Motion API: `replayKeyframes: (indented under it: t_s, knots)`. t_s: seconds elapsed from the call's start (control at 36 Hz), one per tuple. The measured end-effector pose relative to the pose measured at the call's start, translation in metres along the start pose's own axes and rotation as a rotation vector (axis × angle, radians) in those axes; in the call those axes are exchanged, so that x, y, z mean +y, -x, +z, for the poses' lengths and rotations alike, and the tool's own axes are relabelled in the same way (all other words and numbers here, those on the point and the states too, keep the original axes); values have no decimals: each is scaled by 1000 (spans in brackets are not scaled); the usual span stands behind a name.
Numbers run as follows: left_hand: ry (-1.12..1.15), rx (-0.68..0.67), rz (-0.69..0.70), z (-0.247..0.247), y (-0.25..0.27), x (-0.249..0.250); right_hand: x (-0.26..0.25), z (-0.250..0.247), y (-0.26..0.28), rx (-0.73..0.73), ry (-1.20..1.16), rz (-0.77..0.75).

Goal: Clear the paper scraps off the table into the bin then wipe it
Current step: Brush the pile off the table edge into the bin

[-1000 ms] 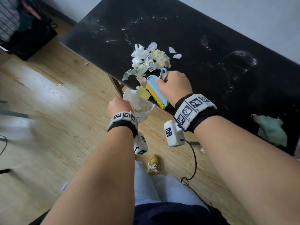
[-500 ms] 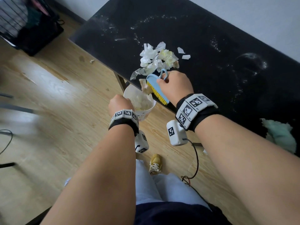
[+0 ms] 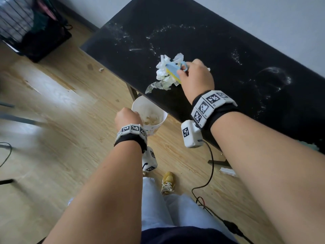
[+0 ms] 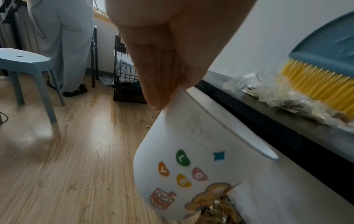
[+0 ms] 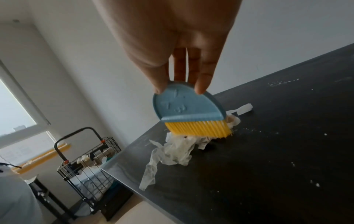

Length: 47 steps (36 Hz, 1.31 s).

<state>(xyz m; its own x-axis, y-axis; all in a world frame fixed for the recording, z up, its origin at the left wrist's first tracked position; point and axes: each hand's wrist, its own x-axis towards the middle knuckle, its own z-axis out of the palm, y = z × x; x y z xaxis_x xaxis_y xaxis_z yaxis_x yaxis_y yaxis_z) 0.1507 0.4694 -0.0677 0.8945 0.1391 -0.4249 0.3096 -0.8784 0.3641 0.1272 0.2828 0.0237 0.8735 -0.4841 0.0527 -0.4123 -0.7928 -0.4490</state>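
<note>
A heap of white paper scraps [image 3: 163, 74] lies near the front edge of the black table [image 3: 219, 55]. My right hand [image 3: 195, 76] grips a small blue brush with yellow bristles [image 5: 191, 115], its bristles set on the far side of the paper scraps [image 5: 172, 153]. My left hand [image 3: 126, 117] pinches the rim of a white bin [image 3: 149, 115] and holds it just below the table edge, under the heap. The white bin [image 4: 193, 159] carries coloured stickers and has scraps inside.
White crumbs and smears dot the table top [image 5: 287, 151]. A black wire cart [image 3: 29, 27] stands at the far left on the wood floor. A blue stool [image 4: 28, 72] and a standing person's legs [image 4: 65, 45] are off to the left. A cable [image 3: 209, 173] trails by my shoe.
My right hand has carried the brush from the table's front edge back over the heap to its far side. The left hand keeps the bin below the edge.
</note>
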Motion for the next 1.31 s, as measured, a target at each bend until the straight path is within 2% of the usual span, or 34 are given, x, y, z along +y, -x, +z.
replayKeyframes:
  t_s: [0.17,0.56,0.64,0.78,0.92,1.03,1.17,1.31]
  knots:
    - [17,1,5,-3,-6,0,-1,9,1,-155,21,-17]
    - [26,12,6,-9,-5,1,-9,11,29,-291,11,-67]
    - [29,10,10,-8,-3,2,-10,9,33,-263,-9,-67]
    - [30,7,19,-6,0,0,-10,-1,24,-91,-61,-42]
    - [21,9,8,-7,0,1,-11,-1,1,52,-5,-30]
    - [26,-9,-1,-6,-4,2,-13,5,-17,28,56,-12]
    - [21,-20,5,-6,-7,5,-14,21,-28,-129,111,-24]
    - [36,-47,-1,-8,-7,7,-13,26,-25,-181,138,-51]
